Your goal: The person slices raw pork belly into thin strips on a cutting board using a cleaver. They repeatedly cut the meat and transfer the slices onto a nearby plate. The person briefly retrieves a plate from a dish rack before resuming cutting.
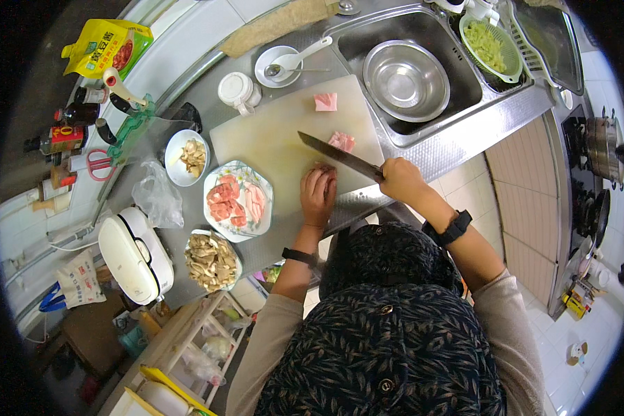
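Note:
My right hand (401,180) is closed round the handle of a kitchen knife (336,154). The blade points left across the pale cutting board (256,139). At the board's near edge my left hand (317,196) has its fingers curled down over a piece of meat (326,168), which they partly hide. Cut pink meat (342,141) lies just beyond the blade. Farther back on the board sits a small block of pink meat (326,102). To the left, a flowered plate (262,223) holds several slices of raw meat (226,197).
A steel bowl (406,81) stands in the sink (457,114), with a green colander (491,45) of chopped vegetables beside it. Left of the board are a lidded white jar (236,90), a white bowl (175,163), a plate of mushrooms (211,261) and a white appliance (135,255).

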{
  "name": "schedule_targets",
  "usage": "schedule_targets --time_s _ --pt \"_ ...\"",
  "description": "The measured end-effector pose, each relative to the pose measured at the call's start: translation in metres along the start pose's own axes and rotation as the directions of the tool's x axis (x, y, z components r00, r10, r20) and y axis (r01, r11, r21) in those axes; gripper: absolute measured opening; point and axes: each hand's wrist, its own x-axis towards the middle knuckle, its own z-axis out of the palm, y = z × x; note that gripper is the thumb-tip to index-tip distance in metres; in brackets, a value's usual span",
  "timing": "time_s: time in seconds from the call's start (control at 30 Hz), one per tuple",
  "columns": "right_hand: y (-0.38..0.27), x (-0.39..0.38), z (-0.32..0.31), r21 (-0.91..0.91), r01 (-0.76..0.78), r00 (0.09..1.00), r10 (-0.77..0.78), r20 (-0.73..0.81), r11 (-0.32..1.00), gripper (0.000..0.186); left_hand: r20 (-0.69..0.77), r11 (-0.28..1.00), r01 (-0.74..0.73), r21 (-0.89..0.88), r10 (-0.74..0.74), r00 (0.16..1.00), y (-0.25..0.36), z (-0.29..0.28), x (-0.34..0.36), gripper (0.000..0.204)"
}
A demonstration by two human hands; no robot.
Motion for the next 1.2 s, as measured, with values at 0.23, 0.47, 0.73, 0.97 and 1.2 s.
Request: schedule_targets --time_s 0.23,0.47,0.73,0.97,1.2 --pt "-0.003 -0.028 0.009 -0.119 0.087 0.995 -0.093 -0.046 0.989 0.013 0.031 0.999 -0.047 -0.002 0.047 0.998 -0.001 -0.002 -0.002 0.017" --pt "-0.01 -0.057 -0.003 -0.123 0.158 0.983 -0.168 -0.076 0.98 0.01 0.047 1.0 -0.017 -0.001 0.017 0.999 -0.001 -0.002 -0.007 0.024" --pt "-0.01 -0.08 -0.021 -0.185 0.119 0.992 -0.123 -0.012 0.975 0.008 0.036 0.998 -0.056 -0.028 0.057 0.998 -0.006 -0.002 -0.005 0.033" --pt "-0.018 -0.071 -0.024 -0.255 0.12 0.993 -0.112 0.047 0.96 0.008 0.034 0.997 -0.066 -0.045 0.067 0.997 -0.008 -0.001 -0.005 0.03" --pt "-0.034 -0.041 -0.01 -0.215 0.17 0.985 -0.158 0.073 0.962 0.009 0.056 0.997 -0.066 -0.032 0.068 0.996 -0.01 -0.004 -0.006 0.023"
